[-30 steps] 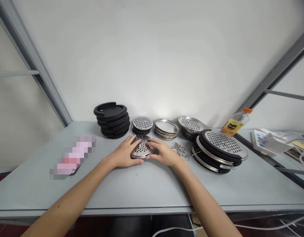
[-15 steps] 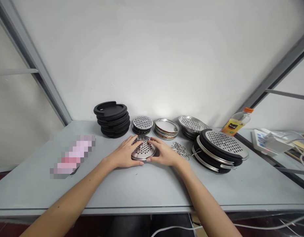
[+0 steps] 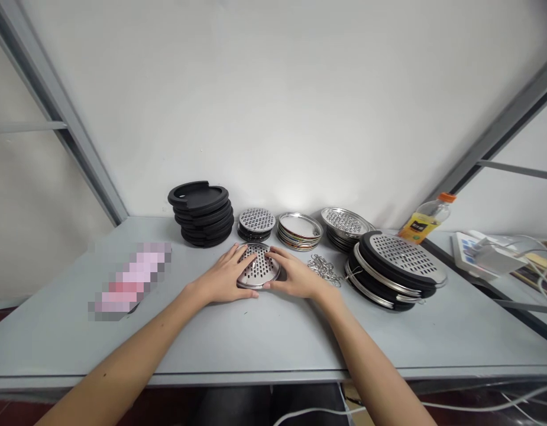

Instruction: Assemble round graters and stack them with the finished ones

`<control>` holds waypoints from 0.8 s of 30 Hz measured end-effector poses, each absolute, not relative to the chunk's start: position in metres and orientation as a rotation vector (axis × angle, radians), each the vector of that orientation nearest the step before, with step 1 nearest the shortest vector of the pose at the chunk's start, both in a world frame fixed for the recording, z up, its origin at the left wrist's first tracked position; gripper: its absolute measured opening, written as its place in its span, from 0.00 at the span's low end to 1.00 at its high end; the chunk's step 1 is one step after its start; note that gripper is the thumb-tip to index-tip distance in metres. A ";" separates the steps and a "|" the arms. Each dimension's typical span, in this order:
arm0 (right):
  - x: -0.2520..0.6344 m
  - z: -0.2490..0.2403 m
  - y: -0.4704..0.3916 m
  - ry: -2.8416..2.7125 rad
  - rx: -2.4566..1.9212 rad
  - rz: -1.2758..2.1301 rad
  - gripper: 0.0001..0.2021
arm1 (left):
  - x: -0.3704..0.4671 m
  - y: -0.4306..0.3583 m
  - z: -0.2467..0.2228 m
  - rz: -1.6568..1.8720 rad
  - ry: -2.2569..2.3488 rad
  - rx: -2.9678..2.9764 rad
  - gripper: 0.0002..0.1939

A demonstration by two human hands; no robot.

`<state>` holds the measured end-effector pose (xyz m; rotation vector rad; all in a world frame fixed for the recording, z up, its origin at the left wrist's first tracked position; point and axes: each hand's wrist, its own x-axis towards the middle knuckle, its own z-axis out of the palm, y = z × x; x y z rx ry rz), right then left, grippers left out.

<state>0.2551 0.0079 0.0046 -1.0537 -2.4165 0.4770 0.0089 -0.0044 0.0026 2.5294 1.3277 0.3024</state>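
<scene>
On the grey table lies a round metal grater plate [image 3: 258,267], shiny and pierced with rows of slots. My left hand [image 3: 224,275] curves around its left side, thumb at the near rim and fingers over the edge. Around the right side wraps my right hand [image 3: 293,273], with its fingertips on the top and its thumb near the front rim. Both hands hold the plate, and what is beneath it is hidden. Just behind it stands a stack of small perforated grater discs [image 3: 256,220]. Right of my right hand is a loose pile of metal wire clips [image 3: 325,270].
Black rings [image 3: 202,216] are stacked at back left. Shiny metal rings [image 3: 300,228] and larger grater plates [image 3: 344,223] stand along the wall. At right are assembled black-and-metal pieces [image 3: 395,269] and a drink bottle [image 3: 426,220]. A pixelated pink object [image 3: 133,278] lies left.
Almost nothing differs. Both hands stay on the grater plate, and the view has shifted very slightly.
</scene>
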 end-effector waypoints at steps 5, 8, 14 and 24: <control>0.254 0.006 0.008 -2.410 -1.057 0.476 0.41 | 0.010 -0.006 0.006 0.305 1.322 2.530 0.52; 0.253 0.008 0.007 -2.403 -1.059 0.464 0.39 | 0.010 -0.007 0.007 0.316 1.318 2.523 0.52; 0.252 0.006 0.007 -2.404 -1.067 0.435 0.38 | 0.006 -0.006 0.005 0.300 1.283 2.518 0.55; 0.252 0.008 0.004 -2.397 -1.122 0.426 0.36 | 0.011 -0.013 0.016 0.361 1.165 2.531 0.40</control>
